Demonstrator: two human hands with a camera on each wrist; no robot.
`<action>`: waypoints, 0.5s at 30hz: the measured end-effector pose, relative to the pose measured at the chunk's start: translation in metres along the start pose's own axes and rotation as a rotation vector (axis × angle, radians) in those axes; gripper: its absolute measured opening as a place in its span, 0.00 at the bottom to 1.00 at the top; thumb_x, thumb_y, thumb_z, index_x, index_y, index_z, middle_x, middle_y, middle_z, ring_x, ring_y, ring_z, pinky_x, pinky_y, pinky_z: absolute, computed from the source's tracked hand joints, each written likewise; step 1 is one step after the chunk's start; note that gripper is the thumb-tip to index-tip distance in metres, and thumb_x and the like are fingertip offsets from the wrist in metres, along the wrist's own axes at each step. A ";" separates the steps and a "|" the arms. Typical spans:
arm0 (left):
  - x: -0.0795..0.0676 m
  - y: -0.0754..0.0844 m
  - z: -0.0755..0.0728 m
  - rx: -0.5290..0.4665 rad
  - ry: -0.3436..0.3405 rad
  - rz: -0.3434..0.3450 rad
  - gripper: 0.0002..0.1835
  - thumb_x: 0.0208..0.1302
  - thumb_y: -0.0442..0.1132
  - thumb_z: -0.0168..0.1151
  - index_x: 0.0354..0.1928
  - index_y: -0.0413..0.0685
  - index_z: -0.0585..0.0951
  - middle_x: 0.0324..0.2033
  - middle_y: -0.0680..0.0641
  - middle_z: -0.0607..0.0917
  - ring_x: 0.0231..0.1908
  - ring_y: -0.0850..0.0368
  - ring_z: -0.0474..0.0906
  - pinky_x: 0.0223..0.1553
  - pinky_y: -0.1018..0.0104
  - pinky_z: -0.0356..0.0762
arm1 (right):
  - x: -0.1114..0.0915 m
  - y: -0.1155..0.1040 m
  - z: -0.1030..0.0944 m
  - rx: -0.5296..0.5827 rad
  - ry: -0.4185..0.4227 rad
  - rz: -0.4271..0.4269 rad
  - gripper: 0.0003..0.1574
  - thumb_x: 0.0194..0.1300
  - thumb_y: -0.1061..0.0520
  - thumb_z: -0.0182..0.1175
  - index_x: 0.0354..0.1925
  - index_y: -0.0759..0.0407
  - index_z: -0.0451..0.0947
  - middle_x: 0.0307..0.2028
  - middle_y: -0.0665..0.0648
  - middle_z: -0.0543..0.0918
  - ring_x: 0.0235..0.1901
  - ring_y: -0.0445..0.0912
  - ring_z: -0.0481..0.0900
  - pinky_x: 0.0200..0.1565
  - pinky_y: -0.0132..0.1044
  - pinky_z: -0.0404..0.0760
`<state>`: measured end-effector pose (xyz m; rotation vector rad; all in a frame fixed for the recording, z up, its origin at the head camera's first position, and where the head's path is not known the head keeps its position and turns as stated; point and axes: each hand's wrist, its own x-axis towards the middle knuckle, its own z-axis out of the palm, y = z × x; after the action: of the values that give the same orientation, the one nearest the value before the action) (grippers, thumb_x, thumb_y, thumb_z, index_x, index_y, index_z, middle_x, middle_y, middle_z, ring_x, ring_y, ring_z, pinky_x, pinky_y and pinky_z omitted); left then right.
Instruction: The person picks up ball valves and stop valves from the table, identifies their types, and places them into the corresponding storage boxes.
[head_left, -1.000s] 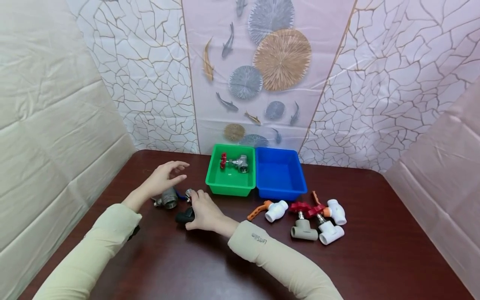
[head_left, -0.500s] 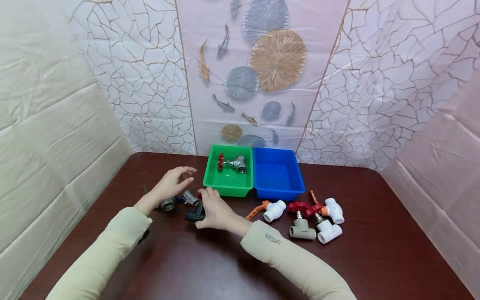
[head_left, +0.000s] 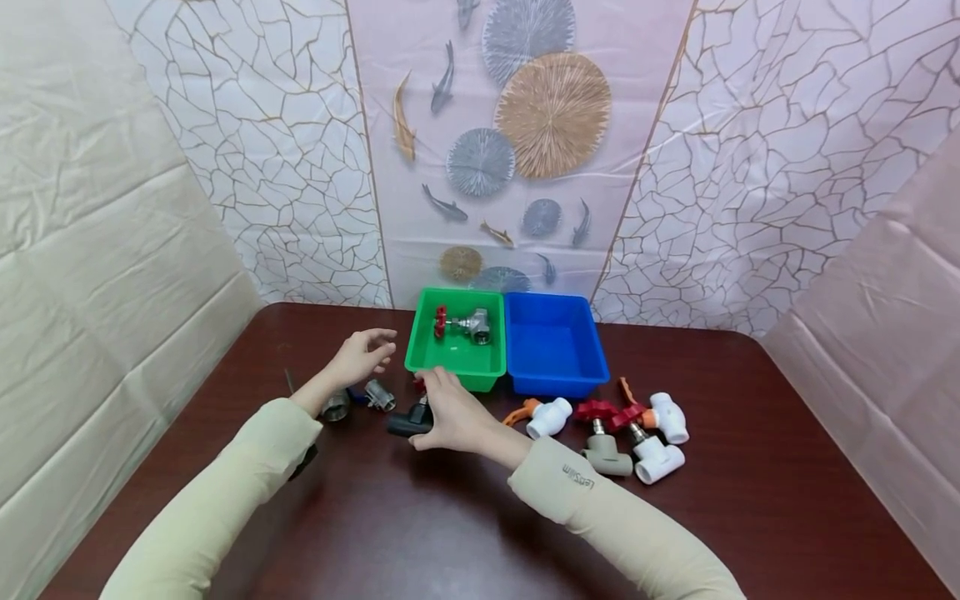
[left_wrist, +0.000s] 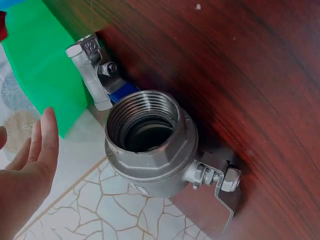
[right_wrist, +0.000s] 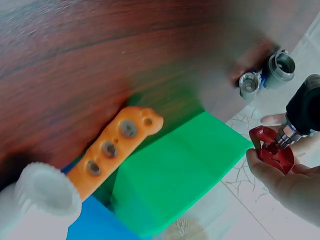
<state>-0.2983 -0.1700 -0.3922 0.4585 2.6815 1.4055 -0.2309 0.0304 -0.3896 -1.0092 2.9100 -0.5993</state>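
My right hand (head_left: 457,414) holds a black stop valve (head_left: 407,423) just in front of the green bin. In the right wrist view its fingers pinch the valve's red handwheel (right_wrist: 272,150), with the black body (right_wrist: 304,105) off to one side. My left hand (head_left: 358,360) hovers with its fingers loosely extended, holding nothing. Below it, a large steel ball valve (left_wrist: 160,172) stands on the table, partly hidden by the wrist in the head view. Beside that lies a smaller steel ball valve (left_wrist: 89,72) with a blue lever.
The green bin (head_left: 453,377) holds a steel valve (head_left: 477,323) with a red handwheel. A blue bin (head_left: 562,385) adjoins it. On the right lie white ball valves with orange levers (head_left: 550,418), a grey stop valve (head_left: 609,457) and a white stop valve (head_left: 660,461).
My right hand has moved rightward with the black stop valve, away from the steel valves. My left hand has drifted slightly right, still holding nothing. The head view has shifted a little.
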 end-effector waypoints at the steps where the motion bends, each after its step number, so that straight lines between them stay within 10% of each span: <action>1: 0.002 -0.001 0.000 -0.011 -0.006 -0.012 0.21 0.66 0.40 0.45 0.58 0.37 0.66 0.49 0.31 0.73 0.45 0.38 0.74 0.38 0.58 0.78 | -0.001 0.001 -0.002 -0.003 0.004 0.002 0.54 0.41 0.42 0.68 0.60 0.62 0.56 0.51 0.58 0.67 0.48 0.47 0.66 0.49 0.36 0.73; 9: 0.012 -0.007 0.001 -0.239 -0.033 -0.077 0.24 0.63 0.44 0.50 0.56 0.34 0.67 0.51 0.31 0.71 0.44 0.42 0.76 0.36 0.61 0.79 | -0.010 0.006 -0.015 -0.032 0.032 0.017 0.55 0.41 0.40 0.67 0.61 0.61 0.55 0.51 0.58 0.67 0.48 0.46 0.66 0.47 0.35 0.74; 15: 0.018 -0.009 0.008 -0.396 -0.027 -0.275 0.25 0.63 0.39 0.50 0.60 0.36 0.63 0.56 0.33 0.68 0.51 0.40 0.71 0.45 0.57 0.76 | -0.017 0.007 -0.021 -0.013 0.036 0.023 0.54 0.41 0.40 0.67 0.60 0.61 0.55 0.51 0.58 0.67 0.49 0.47 0.67 0.49 0.38 0.73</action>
<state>-0.3154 -0.1628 -0.4029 0.0708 2.2494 1.7593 -0.2241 0.0529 -0.3750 -0.9757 2.9560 -0.6051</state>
